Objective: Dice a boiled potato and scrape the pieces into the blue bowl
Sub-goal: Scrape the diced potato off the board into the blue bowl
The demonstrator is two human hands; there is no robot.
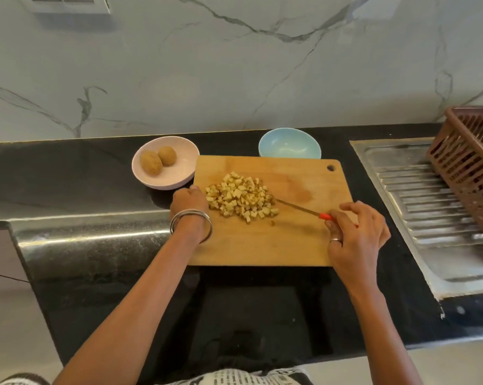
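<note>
A heap of diced potato pieces (pixel 241 197) lies on the wooden cutting board (pixel 262 240), left of its middle. My right hand (pixel 357 232) pinches the red handle of a thin knife (pixel 298 208), whose tip touches the right side of the heap. My left hand (pixel 189 201) is curled at the board's left edge, right beside the heap; I cannot see whether it grips the board. The blue bowl (pixel 289 144) stands empty just behind the board's far edge.
A pink bowl (pixel 179 173) with two whole potatoes (pixel 158 159) sits at the board's far left corner. A steel sink drainboard (pixel 429 212) and a brown plastic basket (pixel 468 168) are to the right. The black counter edge runs near me.
</note>
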